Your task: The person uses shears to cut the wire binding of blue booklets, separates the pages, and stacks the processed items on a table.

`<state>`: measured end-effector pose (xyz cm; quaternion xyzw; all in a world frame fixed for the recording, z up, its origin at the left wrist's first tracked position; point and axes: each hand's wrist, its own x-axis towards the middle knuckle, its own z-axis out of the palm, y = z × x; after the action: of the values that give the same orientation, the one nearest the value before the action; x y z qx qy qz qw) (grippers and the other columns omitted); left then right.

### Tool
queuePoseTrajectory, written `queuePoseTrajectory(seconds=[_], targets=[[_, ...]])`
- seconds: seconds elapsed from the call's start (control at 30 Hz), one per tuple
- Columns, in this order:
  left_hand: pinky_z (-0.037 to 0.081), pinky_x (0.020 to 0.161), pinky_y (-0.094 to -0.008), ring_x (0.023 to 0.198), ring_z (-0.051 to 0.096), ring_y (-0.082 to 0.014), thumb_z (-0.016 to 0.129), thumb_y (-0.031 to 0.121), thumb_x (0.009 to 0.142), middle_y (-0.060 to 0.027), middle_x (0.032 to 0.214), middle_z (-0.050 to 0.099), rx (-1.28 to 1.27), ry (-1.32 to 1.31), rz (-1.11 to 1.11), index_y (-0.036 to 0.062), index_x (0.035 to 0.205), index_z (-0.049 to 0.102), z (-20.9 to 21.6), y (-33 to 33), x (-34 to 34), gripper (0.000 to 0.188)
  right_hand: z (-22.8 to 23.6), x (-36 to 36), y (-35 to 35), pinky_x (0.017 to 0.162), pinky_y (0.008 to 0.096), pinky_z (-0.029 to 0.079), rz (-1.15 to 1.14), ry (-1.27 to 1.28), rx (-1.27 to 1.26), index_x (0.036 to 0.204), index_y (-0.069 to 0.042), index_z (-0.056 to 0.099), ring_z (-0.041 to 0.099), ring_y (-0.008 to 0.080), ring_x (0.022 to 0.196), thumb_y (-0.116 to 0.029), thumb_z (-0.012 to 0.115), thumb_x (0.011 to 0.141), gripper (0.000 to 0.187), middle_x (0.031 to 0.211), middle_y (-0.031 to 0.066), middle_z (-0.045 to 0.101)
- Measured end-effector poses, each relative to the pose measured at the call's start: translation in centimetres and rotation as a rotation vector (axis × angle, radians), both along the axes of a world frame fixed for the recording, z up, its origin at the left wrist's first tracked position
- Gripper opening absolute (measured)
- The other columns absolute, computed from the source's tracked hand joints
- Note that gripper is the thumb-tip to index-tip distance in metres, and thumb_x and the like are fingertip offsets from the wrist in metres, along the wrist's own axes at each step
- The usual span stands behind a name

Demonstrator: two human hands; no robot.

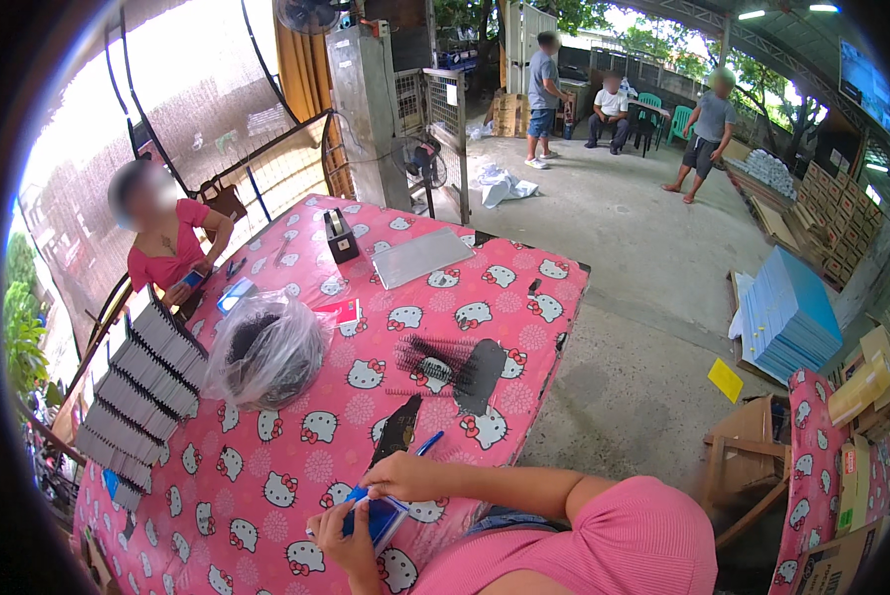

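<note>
My left hand (344, 534) grips a small blue-covered booklet or pad (386, 518) by its left side, at the near edge of the table. Bent over its upper edge, my right hand (403, 478) has its fingers closed on the same booklet, the fingertips partly hidden. Just beyond lie a blue pen (429, 443) and a torn black piece (397, 428). Farther off are black binding combs (430, 365) and a dark flat sheet (481, 377). A clear plastic bag (266, 352) with black contents sits left of these.
Stacks of bound booklets (142, 397) stand at the table's left. A tape dispenser (341, 238), a clear sheet (423, 258) and a red card (340, 314) lie on the pink table cover (296, 451). A co-worker (172, 233) sits across. Blue stacked sheets (787, 312) are on the floor at right.
</note>
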<state>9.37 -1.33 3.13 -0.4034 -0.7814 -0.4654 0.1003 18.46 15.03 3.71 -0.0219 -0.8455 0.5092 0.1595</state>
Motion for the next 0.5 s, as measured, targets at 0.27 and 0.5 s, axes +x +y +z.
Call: queuePoseTrajectory(seconds=[0.27,0.5], targets=[[0.042,0.073,-0.0365,0.079,0.053,-0.0251,0.074,0.006,0.064,-0.0077,0.079,0.065,-0.022,0.048,-0.010,0.0041,0.081,0.067,0.2,-0.1,0.0,0.018,0.0,0.4,-1.3,0.072,0.0420,0.043,-0.119,-0.061,0.158,0.092,-0.004,0.051,0.054,0.0313,0.092,-0.018,0.065,0.078,0.024,0.092,0.0124,0.053],[0.037,0.079,-0.0362,0.082,0.053,-0.0249,0.073,0.013,0.069,-0.0063,0.081,0.064,-0.048,0.074,-0.021,0.0058,0.089,0.068,-0.2,-0.3,0.0,0.022,-1.2,-0.3,-0.5,0.073,0.0358,0.044,-0.142,0.106,0.207,0.090,-0.003,0.061,0.056,0.0279,0.086,-0.018,0.065,0.079,0.019,0.086,0.0095,0.057]])
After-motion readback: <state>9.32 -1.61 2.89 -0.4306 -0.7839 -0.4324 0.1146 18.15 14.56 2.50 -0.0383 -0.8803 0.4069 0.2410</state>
